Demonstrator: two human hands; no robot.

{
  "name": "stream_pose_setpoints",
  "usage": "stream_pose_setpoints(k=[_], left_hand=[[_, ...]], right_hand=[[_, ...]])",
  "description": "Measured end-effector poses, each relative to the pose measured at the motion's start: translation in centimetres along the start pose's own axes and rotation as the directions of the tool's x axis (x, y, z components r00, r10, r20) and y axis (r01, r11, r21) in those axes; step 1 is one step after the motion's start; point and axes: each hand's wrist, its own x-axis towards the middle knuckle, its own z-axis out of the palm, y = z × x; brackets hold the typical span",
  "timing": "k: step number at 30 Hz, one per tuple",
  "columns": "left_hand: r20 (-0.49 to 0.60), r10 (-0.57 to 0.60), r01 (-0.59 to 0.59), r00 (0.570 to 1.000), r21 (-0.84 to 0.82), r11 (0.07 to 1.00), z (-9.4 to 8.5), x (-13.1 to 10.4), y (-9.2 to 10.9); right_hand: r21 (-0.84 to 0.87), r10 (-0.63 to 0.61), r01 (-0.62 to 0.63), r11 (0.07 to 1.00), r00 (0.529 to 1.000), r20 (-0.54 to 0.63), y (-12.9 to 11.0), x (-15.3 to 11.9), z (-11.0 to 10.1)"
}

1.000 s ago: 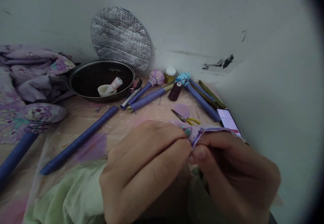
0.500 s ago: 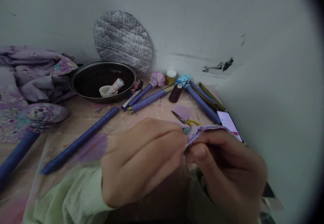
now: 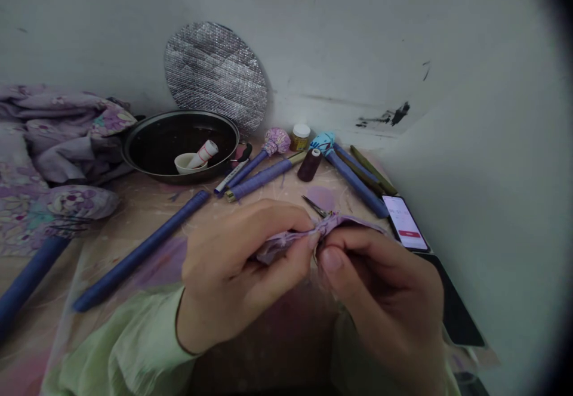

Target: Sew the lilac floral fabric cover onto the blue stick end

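A gathered strip of thin purple fabric point(image 3: 329, 224) runs between my two hands. My left hand point(image 3: 242, 265) pinches it between thumb and forefinger, and part of the cloth spreads under those fingers. Close beside it, my right hand point(image 3: 380, 282) grips the other side of the fabric with thumb and curled fingers. The fingertips of both hands almost meet; whether a needle or thread is between them I cannot tell. Just beyond the cloth lie pliers point(image 3: 316, 205), their handles hidden behind it. A dark thread spool point(image 3: 309, 165) stands farther back.
A blue wrapped rod point(image 3: 143, 250) lies at the left, near a fabric-headed stick point(image 3: 36, 277). Behind are a black pan point(image 3: 179, 175) holding a small cup, a lidded jar point(image 3: 299, 139) and more wrapped sticks point(image 3: 358, 184). A lit phone point(image 3: 405, 223) lies right, close to the wall.
My left hand has turned, so its thumb and the fabric under it now show. My right hand has shifted slightly left, and the cloth between them is more bunched.
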Motion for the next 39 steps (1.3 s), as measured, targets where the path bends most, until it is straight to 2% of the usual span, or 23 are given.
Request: stream_pose_setpoints(k=[5,11,21,25,27,29,32,34,37,39], left_hand=[[0.043,-0.012,0.015,0.999,-0.064,0.998,0.4,-0.2,-0.2],[-0.009,-0.003,0.002,1.0,-0.09,0.996,0.5,0.0,-0.8],[0.105,0.055,-0.044,0.993,-0.104,0.994,0.3,0.3,-1.0],[0.117,0.033,-0.019,0.993,-0.117,0.993,0.0,0.5,-1.4],[0.151,0.042,-0.018,0.988,-0.159,0.987,-0.2,0.7,-1.7],[0.189,0.047,-0.011,0.981,-0.189,0.982,-0.5,1.0,-2.0],[0.226,0.057,-0.01,0.973,-0.202,0.979,-1.0,1.3,-2.3],[0.281,0.088,-0.021,0.956,-0.232,0.972,-1.3,1.5,-2.4],[0.387,0.143,-0.026,0.911,-0.291,0.956,-1.5,1.8,-2.5],[0.43,0.161,-0.029,0.888,-0.298,0.954,-1.5,2.0,-2.5]], right_hand=[[0.054,0.053,-0.049,0.997,0.996,-0.076,0.2,-0.1,0.0],[0.064,0.073,-0.071,0.995,0.997,-0.021,0.2,0.3,-0.2],[-0.016,0.028,-0.029,0.999,0.997,-0.074,-0.2,0.7,0.0],[-0.103,0.043,-0.042,0.994,0.999,0.007,-0.9,0.0,-1.8],[-0.104,0.053,-0.066,0.992,0.991,-0.121,-1.1,-0.4,-3.2],[-0.118,0.003,-0.026,0.993,0.981,-0.192,-0.9,-0.5,-4.6],[-0.146,-0.046,0.026,0.989,0.99,-0.137,-0.2,0.1,-5.8],[-0.144,-0.035,0.02,0.989,0.994,-0.101,0.4,0.9,-5.9],[-0.079,0.005,0.003,0.997,0.995,0.098,1.3,2.3,-5.3],[0.036,0.047,-0.058,0.998,0.965,0.256,1.8,2.9,-4.7]])
